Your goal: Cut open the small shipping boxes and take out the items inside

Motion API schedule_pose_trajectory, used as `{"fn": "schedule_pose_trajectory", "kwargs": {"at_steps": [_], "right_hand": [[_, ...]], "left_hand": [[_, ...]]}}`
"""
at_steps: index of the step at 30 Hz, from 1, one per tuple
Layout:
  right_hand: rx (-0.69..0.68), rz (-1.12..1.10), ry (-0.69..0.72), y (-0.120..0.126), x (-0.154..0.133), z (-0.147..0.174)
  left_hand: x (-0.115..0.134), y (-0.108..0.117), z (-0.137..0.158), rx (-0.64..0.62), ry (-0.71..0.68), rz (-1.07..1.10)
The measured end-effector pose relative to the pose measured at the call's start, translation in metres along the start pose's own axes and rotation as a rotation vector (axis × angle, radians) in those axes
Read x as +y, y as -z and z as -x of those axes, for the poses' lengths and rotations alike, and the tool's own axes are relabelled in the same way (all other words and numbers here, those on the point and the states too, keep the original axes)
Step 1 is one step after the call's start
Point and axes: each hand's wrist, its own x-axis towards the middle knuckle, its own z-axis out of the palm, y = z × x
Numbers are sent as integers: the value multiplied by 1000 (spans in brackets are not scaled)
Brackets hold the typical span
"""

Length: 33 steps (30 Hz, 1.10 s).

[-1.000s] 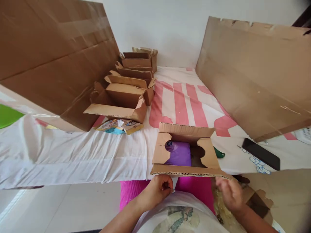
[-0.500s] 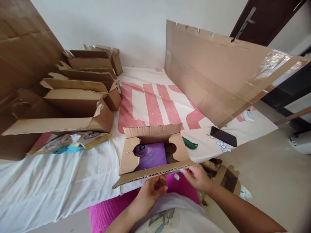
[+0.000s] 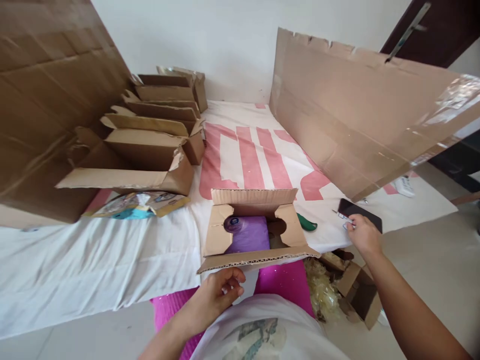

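An open cardboard box [image 3: 218,235] sits at the table's front edge, flaps spread. Inside it lies a purple plastic-wrapped pack [image 3: 249,235], with bare space to its right. Just below the front flap, my left hand [image 3: 221,290] is loosely curled, thumb apart from the fingers and nothing in them. My right hand [image 3: 363,235] reaches to the right, its fingertips pinched on a small blue-edged white label [image 3: 345,218] beside a black phone [image 3: 369,216]. The hand covers part of the phone and the other labels. A green curved object [image 3: 307,222] lies right of the box.
Several open cardboard boxes [image 3: 150,177] stand in a row at the left, with a colourful flat packet [image 3: 138,205] before them. Large cardboard panels rise at left and right [image 3: 356,115]. Below the table are an opened carton [image 3: 360,290] and crumpled clear wrap [image 3: 322,290].
My right hand has moved from the box's front flap rightward to the labels by the phone. My left hand stays near the flap. The view has shifted, so the table things appear further right.
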Motion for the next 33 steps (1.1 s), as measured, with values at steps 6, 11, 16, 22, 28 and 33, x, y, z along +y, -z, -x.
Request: {"fn": "schedule_pose_trajectory", "kwargs": {"at_steps": [6,11,16,22,28,33], "right_hand": [[254,-420,343,26,-40,8],[126,-712,687,71,-97,35],[0,-799,1066,108,-132,38],[-378,-417,1338,123,-159,26],[-229,-386,1309,118,-171,30],[252,-382,1177,117,-149,20]], "left_hand": [[21,51,24,411,-53,-139],[39,59,24,846,-351,-317],[74,62,19,403,-590,-679],[91,64,18,157,-515,-887],[81,51,6,242,-579,-962],[68,47,10,526,-672,-864]]}}
